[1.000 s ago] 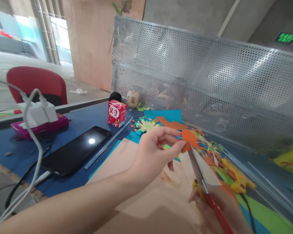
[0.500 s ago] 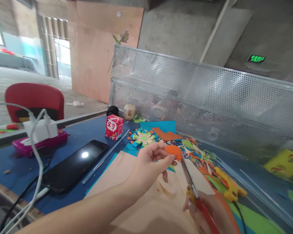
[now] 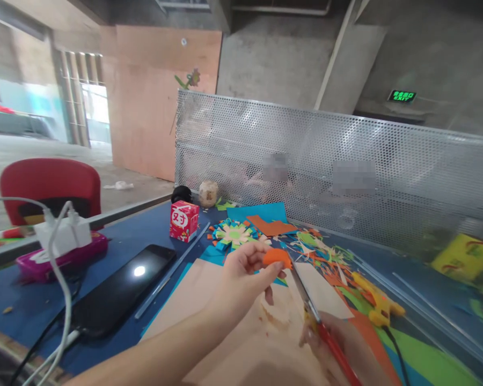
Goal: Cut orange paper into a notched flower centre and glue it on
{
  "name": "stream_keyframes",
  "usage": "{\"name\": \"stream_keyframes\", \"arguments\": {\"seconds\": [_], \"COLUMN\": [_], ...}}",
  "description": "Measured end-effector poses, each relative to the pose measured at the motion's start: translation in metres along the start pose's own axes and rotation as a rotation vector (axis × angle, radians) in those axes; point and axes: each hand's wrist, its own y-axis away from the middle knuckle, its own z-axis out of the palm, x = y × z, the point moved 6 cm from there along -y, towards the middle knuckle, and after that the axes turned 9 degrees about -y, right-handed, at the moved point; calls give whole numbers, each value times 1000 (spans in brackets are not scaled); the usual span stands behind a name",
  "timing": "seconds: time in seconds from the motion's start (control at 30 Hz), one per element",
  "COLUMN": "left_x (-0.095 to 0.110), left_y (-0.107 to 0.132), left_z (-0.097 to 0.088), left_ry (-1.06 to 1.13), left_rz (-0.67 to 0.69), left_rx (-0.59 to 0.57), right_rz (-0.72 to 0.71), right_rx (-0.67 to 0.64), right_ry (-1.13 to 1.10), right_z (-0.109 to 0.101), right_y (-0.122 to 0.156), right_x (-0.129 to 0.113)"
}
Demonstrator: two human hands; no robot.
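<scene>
Between the thumb and fingers of my left hand (image 3: 243,276) is a small rounded piece of orange paper (image 3: 277,258). My right hand (image 3: 338,343) is wrapped round the red handle of a pair of scissors (image 3: 308,300), whose blades point up and away to the paper's right edge. Whether the blades are parted is hard to make out. Beneath both hands lie peach paper sheets (image 3: 241,343), with a cut-out curve and small scraps on top. Beyond my left hand rests a layered paper flower (image 3: 234,234) in blue, peach and green.
Paper scraps (image 3: 326,257) are heaped right of the flower, near a yellow glue gun (image 3: 378,300) and clear glue sticks (image 3: 418,305). On the left are a phone (image 3: 124,289), a red box (image 3: 184,221) and a white charger (image 3: 62,236) with cables. A perforated metal screen (image 3: 306,134) borders the back.
The view has tilted up and turned slightly right. My left hand still pinches the orange paper, and the scissors stay at its edge with little visible shift.
</scene>
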Motion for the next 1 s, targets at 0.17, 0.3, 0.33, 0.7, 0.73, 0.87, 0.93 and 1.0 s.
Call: {"name": "stream_keyframes", "arguments": {"seconds": [0.17,0.3,0.33,0.7,0.73,0.87,0.93,1.0], "left_x": [0,1,0,-5,-5,-6,-6,-6], "left_y": [0,-1,-1,0,0,-2,-3,-4], "left_z": [1,1,1,5,4,1,-1,-1], "left_ry": [-39,-20,-7,115,125,143,139,139], "left_rz": [2,-11,-16,-62,-60,-38,-20,-13], "left_rx": [-8,-16,-16,-16,-9,29,42,43], "right_rz": [50,46,51,50,35,6,12,16], "right_rx": [40,13,15,117,127,145,141,133], "right_ry": [-19,-15,-13,130,143,244,314,361], "right_z": [6,12,12,9,9,8,8,9], "right_y": [0,-3,-4,-3,-3,-2,-2,-2], "right_x": [12,20,21,29,29,26,23,20]}}
